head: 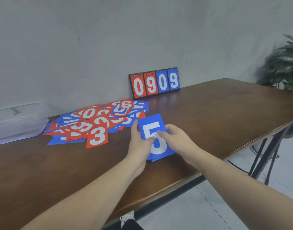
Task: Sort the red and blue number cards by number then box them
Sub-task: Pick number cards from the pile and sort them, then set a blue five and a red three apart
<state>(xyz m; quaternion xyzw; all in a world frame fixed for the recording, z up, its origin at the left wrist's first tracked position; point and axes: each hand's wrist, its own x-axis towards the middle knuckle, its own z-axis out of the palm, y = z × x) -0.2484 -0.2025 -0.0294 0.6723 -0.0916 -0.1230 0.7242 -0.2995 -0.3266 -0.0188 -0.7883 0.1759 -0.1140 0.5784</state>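
just right of the loose card pile (96, 123), on the tabletop (217, 113): blue 5 card (152, 130), thin, light, probably slick; left hand (140, 138) and right hand (177, 138) pinch its side edges, the best hold; clear box (17, 122) left of the pile.

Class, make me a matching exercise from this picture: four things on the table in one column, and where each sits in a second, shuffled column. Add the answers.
Things
1. blue 5 card
2. red 3 card
3. scoreboard
4. clear plastic box

Places
A. leaning against the wall
B. far left of the table
C. held by both hands
D. near edge of the loose card pile

Pairs: 1-C, 2-D, 3-A, 4-B
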